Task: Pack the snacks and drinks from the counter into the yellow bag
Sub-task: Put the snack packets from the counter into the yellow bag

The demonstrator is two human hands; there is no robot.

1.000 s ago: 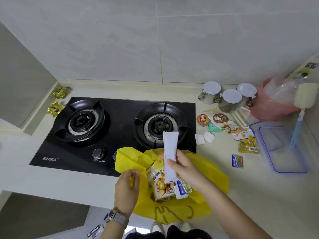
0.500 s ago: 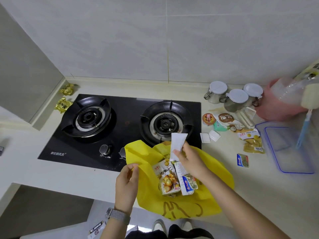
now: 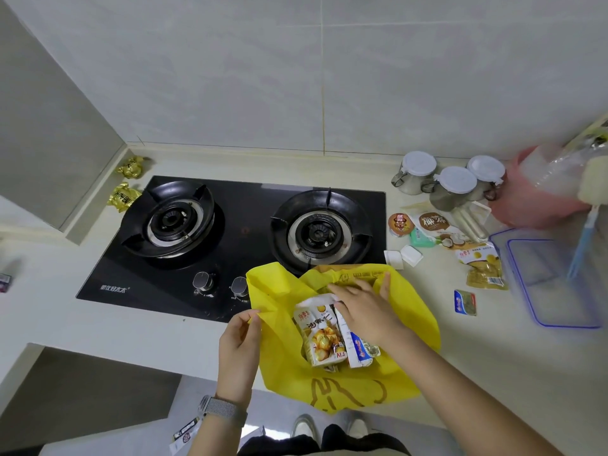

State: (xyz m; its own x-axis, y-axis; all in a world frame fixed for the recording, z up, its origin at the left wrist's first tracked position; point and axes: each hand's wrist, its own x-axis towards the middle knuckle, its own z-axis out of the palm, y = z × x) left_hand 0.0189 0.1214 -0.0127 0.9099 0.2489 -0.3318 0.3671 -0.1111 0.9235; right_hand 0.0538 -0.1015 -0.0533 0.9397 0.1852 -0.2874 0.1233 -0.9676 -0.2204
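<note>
Since before, the right hand [image 3: 365, 307] went down into the yellow bag [image 3: 411, 311], fingers loose; its white packet is hidden. Left hand [image 3: 238, 350] pinches the rim beside the stove [image 3: 230, 245]; if it slips, the bag may slide off the counter [image 3: 493, 373].

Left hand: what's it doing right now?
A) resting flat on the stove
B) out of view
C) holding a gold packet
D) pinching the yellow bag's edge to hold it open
D: the left hand pinches the rim of the yellow bag on its stove side, while the right hand is over the bag's open mouth above the snack packets.
</note>
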